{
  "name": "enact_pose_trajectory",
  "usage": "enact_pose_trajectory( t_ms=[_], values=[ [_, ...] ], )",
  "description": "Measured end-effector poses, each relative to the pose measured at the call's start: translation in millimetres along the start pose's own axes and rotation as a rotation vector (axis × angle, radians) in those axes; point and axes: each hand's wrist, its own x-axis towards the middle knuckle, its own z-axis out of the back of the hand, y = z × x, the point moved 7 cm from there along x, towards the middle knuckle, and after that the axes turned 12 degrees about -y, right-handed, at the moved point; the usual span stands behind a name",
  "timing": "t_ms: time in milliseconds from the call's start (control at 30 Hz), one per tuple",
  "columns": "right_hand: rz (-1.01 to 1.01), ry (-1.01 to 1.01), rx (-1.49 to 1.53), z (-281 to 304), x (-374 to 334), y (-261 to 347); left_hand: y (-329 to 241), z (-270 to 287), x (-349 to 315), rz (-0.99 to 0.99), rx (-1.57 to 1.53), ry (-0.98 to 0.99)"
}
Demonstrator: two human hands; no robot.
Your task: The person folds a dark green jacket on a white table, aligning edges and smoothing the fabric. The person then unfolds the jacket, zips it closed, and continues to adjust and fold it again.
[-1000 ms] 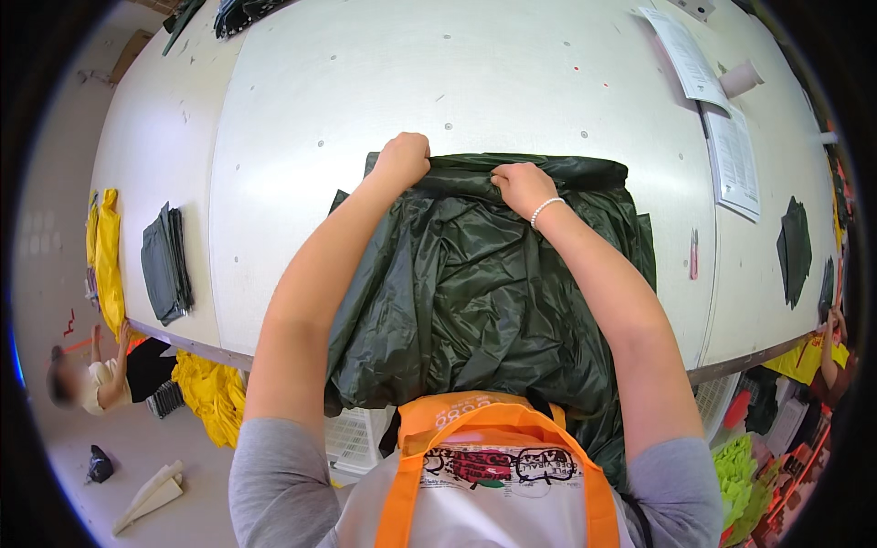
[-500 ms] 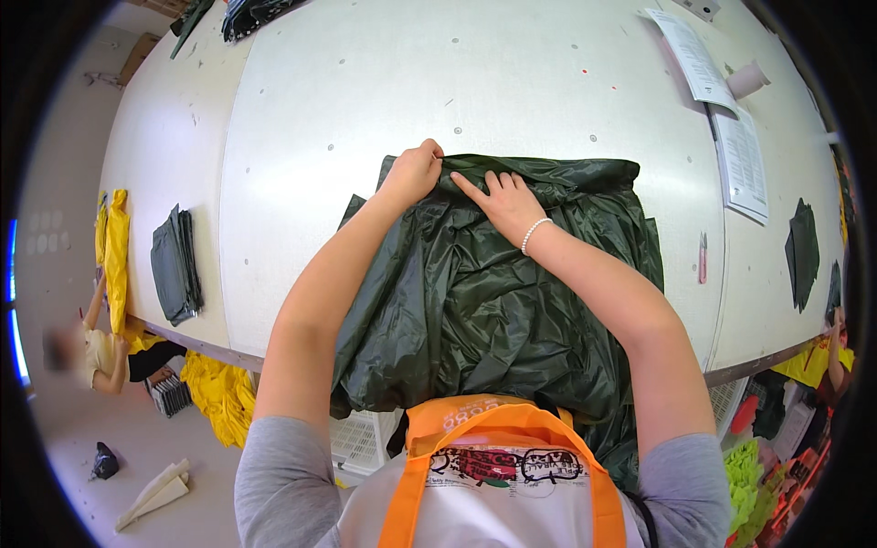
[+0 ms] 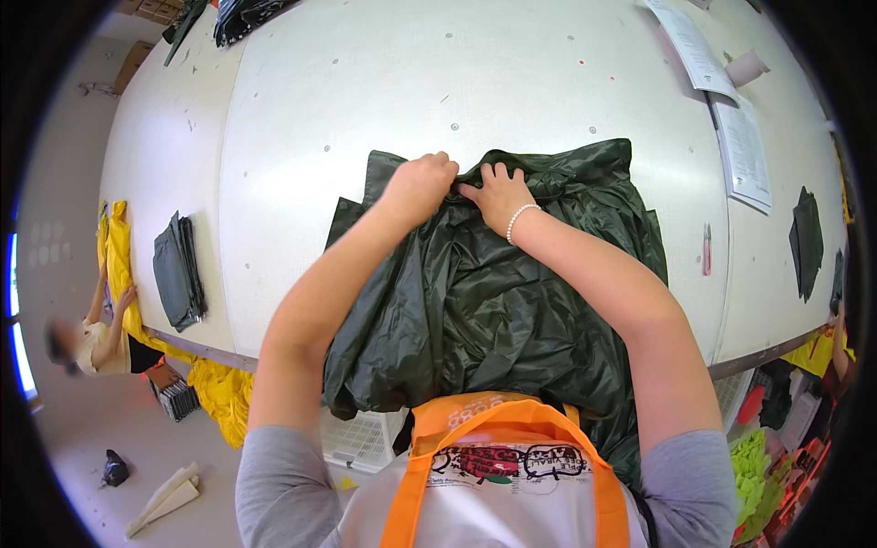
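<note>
A dark green, shiny garment [image 3: 493,310] lies crumpled on the white table, its lower part hanging over the near edge against my orange apron. Near the garment's far edge, my left hand [image 3: 422,187] is closed, pinching a fold of the fabric. Just to its right, my right hand [image 3: 501,196] has its thumb tucked at the same fold and its fingers bent over the cloth; a beaded bracelet circles that wrist. The fabric between the two hands is bunched, and the far edge stands up in folds on both sides of them.
Folded dark green pieces [image 3: 179,272] lie at the left, another dark piece [image 3: 805,245] at the right. Pink-handled thread snips [image 3: 707,249], printed sheets [image 3: 742,151] and a pale cone [image 3: 746,68] are on the right side. At far left a person [image 3: 105,338] handles yellow fabric [image 3: 119,265].
My left hand has moved slightly right and down, toward the right hand, drawing the fabric into a bunch. The garment's far left corner now sticks up further beyond my left hand.
</note>
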Motion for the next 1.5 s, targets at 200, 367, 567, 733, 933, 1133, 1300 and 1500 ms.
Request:
enact_pose_trajectory(
  t_ms=[200,367,567,733,933,1133,1300,1500],
  values=[
    [-0.004,-0.031,0.161,-6,-1,-16,-48,-23,-21,0.287,-0.297,-0.31],
    [-0.035,-0.143,0.368,-1,-12,-44,-65,-41,-27,0.304,-0.362,-0.317],
    [-0.29,-0.18,0.342,2,-28,-122,-70,-53,-17,0.364,-0.083,-0.089],
    [-0.335,-0.254,0.262,3,-37,-114,-115,-69,31,0.101,-0.252,-0.238],
    [-0.243,-0.256,-0.03,28,-66,-111,-127,-82,37,0.112,-0.117,-0.124],
    [-0.253,-0.613,0.227,36,-94,-158,-139,-83,68,0.215,0.102,-0.004],
    [-0.361,-0.628,0.315,-3,-91,-192,-149,-91,90,0.145,-0.028,-0.126],
    [-0.275,-0.703,0.445,-2,-91,-198,-127,-106,93,0.423,-0.397,-0.325]
  ],
)
